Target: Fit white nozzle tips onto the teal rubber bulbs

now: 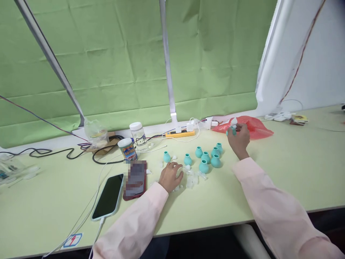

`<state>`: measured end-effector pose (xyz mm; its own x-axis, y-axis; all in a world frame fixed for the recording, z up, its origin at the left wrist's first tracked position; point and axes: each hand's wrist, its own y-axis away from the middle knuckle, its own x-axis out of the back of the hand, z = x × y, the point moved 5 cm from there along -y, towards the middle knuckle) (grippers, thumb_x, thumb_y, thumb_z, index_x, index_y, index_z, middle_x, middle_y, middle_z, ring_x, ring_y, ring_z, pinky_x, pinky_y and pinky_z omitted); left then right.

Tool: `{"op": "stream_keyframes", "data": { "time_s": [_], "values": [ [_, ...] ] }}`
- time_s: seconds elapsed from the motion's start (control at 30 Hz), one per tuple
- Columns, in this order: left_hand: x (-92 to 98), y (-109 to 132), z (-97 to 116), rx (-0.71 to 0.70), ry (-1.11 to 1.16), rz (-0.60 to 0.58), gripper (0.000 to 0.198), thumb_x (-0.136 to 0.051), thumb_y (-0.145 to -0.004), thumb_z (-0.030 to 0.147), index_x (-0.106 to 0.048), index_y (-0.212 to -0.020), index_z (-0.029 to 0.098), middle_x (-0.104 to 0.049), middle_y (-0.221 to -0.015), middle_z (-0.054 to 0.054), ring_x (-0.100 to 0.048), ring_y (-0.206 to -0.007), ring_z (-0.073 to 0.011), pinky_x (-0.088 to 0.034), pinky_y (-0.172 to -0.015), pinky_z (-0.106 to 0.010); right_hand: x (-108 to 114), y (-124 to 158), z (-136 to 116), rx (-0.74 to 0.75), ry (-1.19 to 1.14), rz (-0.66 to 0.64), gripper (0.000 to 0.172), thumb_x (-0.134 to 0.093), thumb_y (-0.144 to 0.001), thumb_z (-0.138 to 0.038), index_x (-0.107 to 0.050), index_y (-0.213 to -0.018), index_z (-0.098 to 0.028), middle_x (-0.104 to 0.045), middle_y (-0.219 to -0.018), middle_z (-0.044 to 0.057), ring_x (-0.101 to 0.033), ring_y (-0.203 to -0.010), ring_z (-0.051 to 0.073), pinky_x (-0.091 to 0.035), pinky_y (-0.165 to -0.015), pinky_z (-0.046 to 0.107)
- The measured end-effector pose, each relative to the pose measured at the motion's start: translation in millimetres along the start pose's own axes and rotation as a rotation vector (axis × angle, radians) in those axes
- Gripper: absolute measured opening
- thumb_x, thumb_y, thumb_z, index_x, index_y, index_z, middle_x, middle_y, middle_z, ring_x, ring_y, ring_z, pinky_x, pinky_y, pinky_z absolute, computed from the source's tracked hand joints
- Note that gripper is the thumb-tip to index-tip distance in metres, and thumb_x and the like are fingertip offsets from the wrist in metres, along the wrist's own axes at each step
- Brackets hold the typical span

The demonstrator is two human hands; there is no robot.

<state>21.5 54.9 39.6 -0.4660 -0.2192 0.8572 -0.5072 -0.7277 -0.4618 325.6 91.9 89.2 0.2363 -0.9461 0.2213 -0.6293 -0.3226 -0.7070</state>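
My right hand [239,139] is raised at the right, its fingers closed round a small teal pot with a white piece [234,121] at its top. My left hand [170,176] rests low over the table with its fingers apart, beside small clear and white plastic pieces [192,178]. Several teal pots, one of them a front pot [203,167], stand upright between my hands. A single teal pot [166,157] stands behind my left hand, and another teal pot [188,159] stands just to its right.
Two phones, one black-screened [108,196] and one in a red case [135,180], lie left of my left hand. Behind them are a labelled jar [127,149], a clear jar [138,135] and black cables. A yellow power strip [180,134] and red plastic bag [258,127] lie at the back.
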Motion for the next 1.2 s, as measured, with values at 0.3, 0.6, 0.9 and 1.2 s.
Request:
{"op": "stream_keyframes", "data": {
  "time_s": [0.3, 0.6, 0.9, 1.2],
  "values": [
    [-20.7, 1, -1, -0.098, -0.259, -0.226, 0.027, -0.043, -0.073, 0.023, -0.051, -0.098, 0.022, -0.049, -0.101, -0.006, -0.045, -0.089, -0.0192, -0.039, -0.073, -0.032, -32, 15, 76, -0.376, 0.348, -0.299, 0.032, -0.046, -0.062, -0.029, -0.044, -0.091, -0.015, -0.054, -0.080, 0.011, -0.050, -0.080, 0.028, -0.036, -0.066, 0.044],
    [-19.3, 1, 4, -0.108, -0.315, -0.254, 0.023, -0.034, -0.079, 0.022, -0.056, -0.086, 0.019, -0.050, -0.087, -0.008, -0.046, -0.080, -0.0184, -0.037, -0.067, -0.030, -32, 17, 72, -0.369, 0.324, -0.188, 0.050, -0.046, -0.058, -0.032, -0.032, -0.103, -0.015, -0.042, -0.103, 0.016, -0.036, -0.096, 0.034, -0.029, -0.071, 0.051],
    [-19.7, 3, 6, -0.127, -0.283, -0.212, 0.024, -0.034, -0.078, 0.022, -0.051, -0.095, 0.019, -0.050, -0.085, -0.007, -0.044, -0.082, -0.0188, -0.038, -0.068, -0.031, -10, 16, 38, -0.156, 0.214, 0.103, 0.049, -0.047, -0.061, -0.029, -0.029, -0.104, -0.015, -0.033, -0.111, 0.015, -0.032, -0.100, 0.030, -0.032, -0.073, 0.044],
    [-12.0, 1, 5, -0.051, -0.293, -0.186, 0.024, -0.042, -0.072, 0.026, -0.053, -0.092, 0.017, -0.050, -0.087, -0.010, -0.042, -0.087, -0.0239, -0.036, -0.070, -0.036, -4, 85, -77, 0.604, -0.302, -0.223, 0.020, -0.047, -0.066, -0.026, -0.044, -0.085, -0.020, -0.046, -0.092, 0.009, -0.042, -0.091, 0.022, -0.031, -0.077, 0.039]
  ]
}}
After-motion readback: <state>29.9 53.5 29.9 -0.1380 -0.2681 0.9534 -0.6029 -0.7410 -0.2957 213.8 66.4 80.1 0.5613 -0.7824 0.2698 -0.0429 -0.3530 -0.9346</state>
